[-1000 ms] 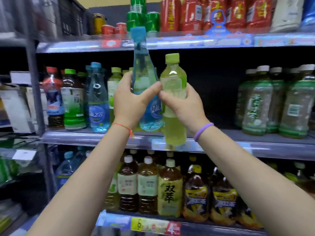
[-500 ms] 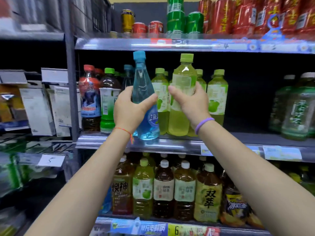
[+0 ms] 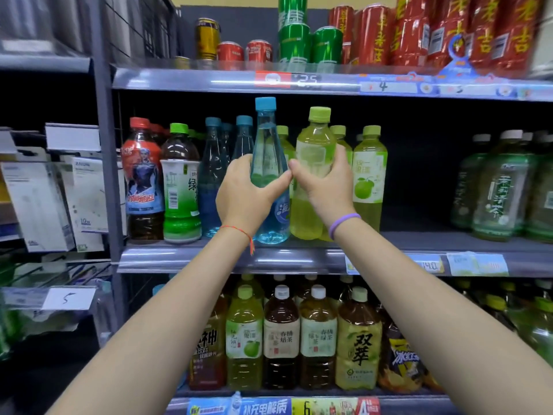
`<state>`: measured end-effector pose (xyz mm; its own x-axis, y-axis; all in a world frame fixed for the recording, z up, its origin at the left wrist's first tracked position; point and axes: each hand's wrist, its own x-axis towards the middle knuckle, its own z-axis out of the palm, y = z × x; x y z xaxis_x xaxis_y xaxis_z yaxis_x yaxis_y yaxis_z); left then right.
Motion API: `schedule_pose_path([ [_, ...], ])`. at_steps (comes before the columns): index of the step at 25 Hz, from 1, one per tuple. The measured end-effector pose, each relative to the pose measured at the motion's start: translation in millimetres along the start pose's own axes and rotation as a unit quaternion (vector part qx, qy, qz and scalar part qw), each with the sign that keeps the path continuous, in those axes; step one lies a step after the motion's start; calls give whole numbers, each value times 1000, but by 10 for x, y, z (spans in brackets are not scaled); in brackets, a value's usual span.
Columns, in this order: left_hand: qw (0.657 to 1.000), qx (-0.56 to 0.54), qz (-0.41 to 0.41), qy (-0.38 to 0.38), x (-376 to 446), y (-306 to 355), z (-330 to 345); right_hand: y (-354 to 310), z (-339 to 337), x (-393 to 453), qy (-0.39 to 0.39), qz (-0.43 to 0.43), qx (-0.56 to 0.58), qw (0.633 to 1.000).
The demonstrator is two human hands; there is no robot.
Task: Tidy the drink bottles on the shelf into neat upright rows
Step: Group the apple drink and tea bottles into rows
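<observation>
My left hand [image 3: 246,195] grips a tall clear blue bottle [image 3: 267,145] with a blue cap, upright at the front of the middle shelf [image 3: 299,259]. Beside it, my right hand [image 3: 326,182] grips a yellow-green bottle [image 3: 314,139] with a green cap, also upright on that shelf. The two bottles stand side by side, and my thumbs nearly touch between them. More blue bottles [image 3: 214,175] stand to the left and more green apple-label bottles [image 3: 369,175] to the right.
A red-label cola bottle [image 3: 142,175] and a green-label tea bottle [image 3: 179,187] stand at the shelf's left end. Pale green tea bottles [image 3: 502,187] fill the right, across a dark gap. Cans line the top shelf [image 3: 299,82]; tea bottles [image 3: 317,333] fill the lower one.
Both bottles came down from in front of the shelf edge and went back onto the middle shelf, among the other bottles. My view shifted left and closer.
</observation>
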<state>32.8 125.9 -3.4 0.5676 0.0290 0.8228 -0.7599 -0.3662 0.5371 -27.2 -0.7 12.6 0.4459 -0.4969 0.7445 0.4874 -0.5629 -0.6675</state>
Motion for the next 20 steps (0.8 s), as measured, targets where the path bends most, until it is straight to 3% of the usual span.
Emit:
schedule_pose_path([
  [8,998,54,7,-7,28,21,172,56,-6,48,-1,-11,-52,999],
  [15,988,137,45,-51,-19,134,260,55,-40,160,-37,-78,-208,974],
  [20,975,215,-8,-50,-27,251,335,148,-193,179,-9,-123,-257,958],
])
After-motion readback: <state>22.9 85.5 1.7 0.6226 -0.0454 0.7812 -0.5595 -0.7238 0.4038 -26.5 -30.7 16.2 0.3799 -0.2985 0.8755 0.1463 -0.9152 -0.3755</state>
